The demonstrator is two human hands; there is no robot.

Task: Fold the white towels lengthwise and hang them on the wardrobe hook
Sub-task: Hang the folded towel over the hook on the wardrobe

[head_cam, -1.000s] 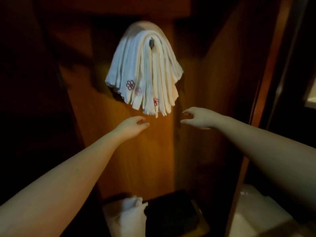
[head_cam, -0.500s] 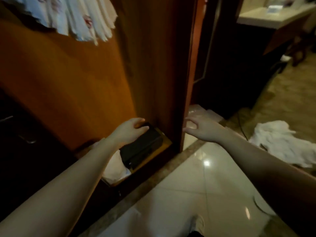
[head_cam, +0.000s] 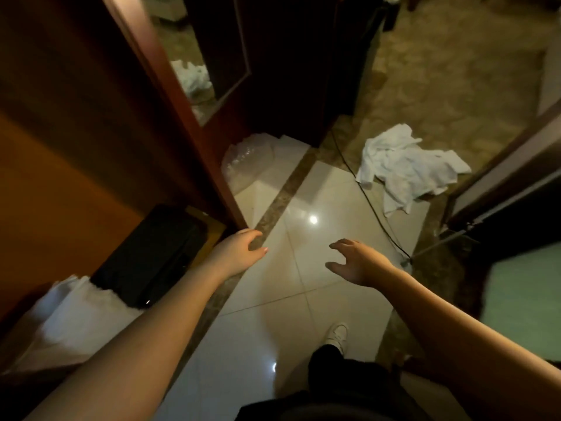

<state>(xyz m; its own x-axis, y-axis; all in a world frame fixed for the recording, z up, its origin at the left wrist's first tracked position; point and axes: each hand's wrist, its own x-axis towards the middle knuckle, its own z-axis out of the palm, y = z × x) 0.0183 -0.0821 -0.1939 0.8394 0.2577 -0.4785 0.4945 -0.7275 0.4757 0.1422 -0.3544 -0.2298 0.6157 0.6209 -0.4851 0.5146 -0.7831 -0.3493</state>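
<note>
From the head camera, the person is looking down at a glossy pale tiled floor with both bare arms reaching forward. The left hand is hovering above the brown speckled stone strip that edges the tiles, its fingers loosely curved and holding nothing. The right hand is hanging over the tiles well apart from the left, its fingers spread and slightly bent, also gripping nothing.

A crumpled heap of white towels is lying on the floor ahead and to the right of the hands, partly on the tiles and partly on the brown patterned carpet, well apart from both hands. A thin black cable is running across the tiles beside the heap.

On the left, the reddish-brown wooden wardrobe is standing open, its side panel rising beside the left hand. Inside at the bottom, a flat black box is sitting next to a white fluffy bundle, which is too blurred to tell apart. Just beyond the wardrobe's edge, a clear crinkled plastic bag is resting on the floor. A mirrored panel behind it is showing a pale reflection.

At the bottom, the person's white shoe and black trouser leg are showing on the tiles.
</note>
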